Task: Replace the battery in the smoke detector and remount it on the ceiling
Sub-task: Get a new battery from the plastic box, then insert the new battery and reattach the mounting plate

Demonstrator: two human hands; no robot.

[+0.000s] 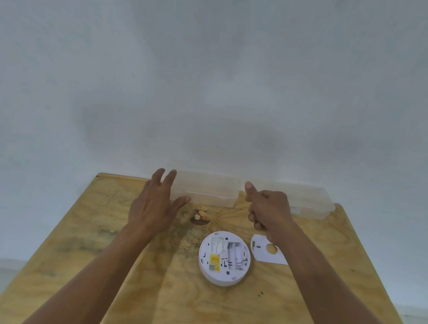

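A round white smoke detector (224,259) lies back-side up on the plywood table (130,302), its battery bay showing and a yellow label beside the bay. To its right lies a flat white mounting plate (266,250) with a round hole, partly under my right forearm. My left hand (156,203) hovers open, fingers spread, at the left end of a clear plastic box (208,188). My right hand (267,208) is curled, thumb stretched toward the gap between that box and a second clear box (309,204). I cannot tell whether the curled fingers hold anything.
Both clear boxes stand against the pale wall at the table's far edge. A dark knot (200,216) marks the wood just in front of the left box. The floor shows on both sides of the table.
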